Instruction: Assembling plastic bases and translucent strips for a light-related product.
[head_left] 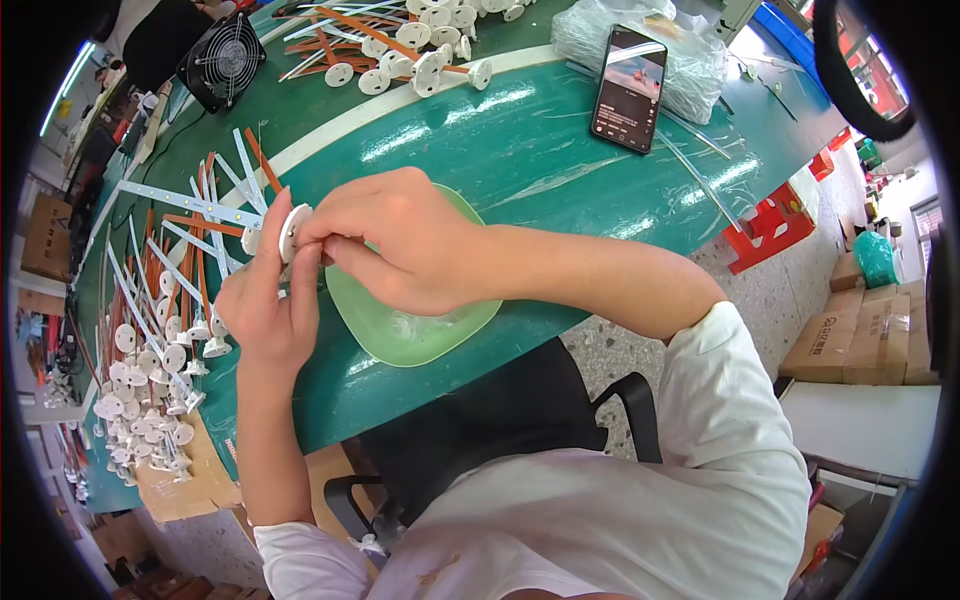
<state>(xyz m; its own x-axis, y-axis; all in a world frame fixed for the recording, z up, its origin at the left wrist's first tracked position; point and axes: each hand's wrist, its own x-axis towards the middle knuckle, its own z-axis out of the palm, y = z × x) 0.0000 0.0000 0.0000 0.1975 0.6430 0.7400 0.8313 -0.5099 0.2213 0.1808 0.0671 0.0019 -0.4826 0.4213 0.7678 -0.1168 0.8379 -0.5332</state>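
Mid-assembly over the green counter (520,140): left hand (262,305) clamped on a white disc piece (294,230) held above the green dish (420,330), right hand (400,245) pinched at its centre; seating the part squarely likely needs steady pressure

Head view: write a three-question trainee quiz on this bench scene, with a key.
1. True or false: the left hand holds a white disc.
2. What lies directly under the right hand? A) green dish B) phone C) fan
3. Fill in: the phone leans against a clear plastic ____.

Key: 1 true; 2 A; 3 bag.
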